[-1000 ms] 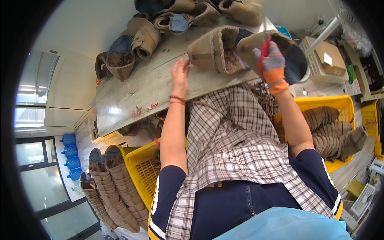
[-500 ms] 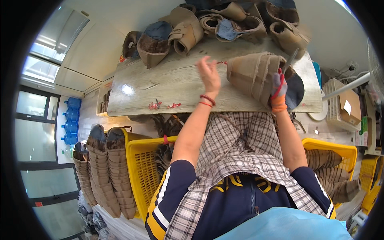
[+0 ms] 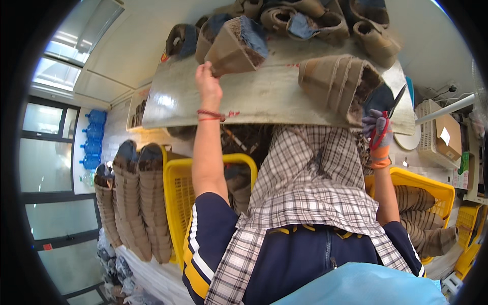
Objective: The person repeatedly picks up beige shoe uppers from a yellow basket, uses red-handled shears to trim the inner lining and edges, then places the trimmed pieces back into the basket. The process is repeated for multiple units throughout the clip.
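Fur-lined brown stack, with a single piece to its left.
Left hand pinches that piece, seemingly positioning it; gloved right hand, near the stack's right end, grips red-handled scissors. Next likely calls for blades kept clear.

Water jugs — blue, cardboard box, white pole

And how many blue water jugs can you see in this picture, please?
4. They line up down the picture's left side, beside the dark-framed glass panels: the uppermost jug, second jug, third jug and lowest jug. Others may be hidden behind them.
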### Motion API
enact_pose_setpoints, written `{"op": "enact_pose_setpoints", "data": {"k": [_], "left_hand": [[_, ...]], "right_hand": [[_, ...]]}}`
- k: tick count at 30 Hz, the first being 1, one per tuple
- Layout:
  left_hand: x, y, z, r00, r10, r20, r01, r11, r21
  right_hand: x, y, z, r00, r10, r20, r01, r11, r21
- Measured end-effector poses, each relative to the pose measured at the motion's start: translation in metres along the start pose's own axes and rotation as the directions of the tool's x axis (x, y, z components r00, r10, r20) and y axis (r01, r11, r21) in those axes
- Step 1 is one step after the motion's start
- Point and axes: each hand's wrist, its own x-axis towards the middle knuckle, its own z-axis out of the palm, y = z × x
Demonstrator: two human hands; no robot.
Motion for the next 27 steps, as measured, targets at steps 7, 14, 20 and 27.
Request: {"op": "enact_pose_setpoints", "data": {"k": [7, 14, 20, 27], "left_hand": [[-0.149, 0.083, -0.063, 0.894, -0.424, 0.143, 0.447, 0.867, -0.222], [-0.280, 0.034, -0.077, 0.731, -0.633, 0.253, 0.673, 0.609, -0.419], [-0.294, 0.009, -0.108, 0.553, -0.816, 0.170, 0.833, 0.538, -0.128], [-0.289, 0.052, -0.069, 0.293, -0.927, 0.235, 0.956, 0.289, -0.055]], "right_hand": [[-0.059, -0.051, 0.041, 0.952, 0.187, 0.242, -0.133, 0.966, -0.222], [-0.098, -0.068, 0.113, 0.784, 0.385, 0.488, 0.286, 0.474, -0.833], [-0.109, -0.021, 0.106, 0.763, 0.382, 0.522, 0.555, 0.029, -0.832], [-0.114, -0.011, 0.125, 0.649, 0.539, 0.537, 0.635, 0.006, -0.773]]}}
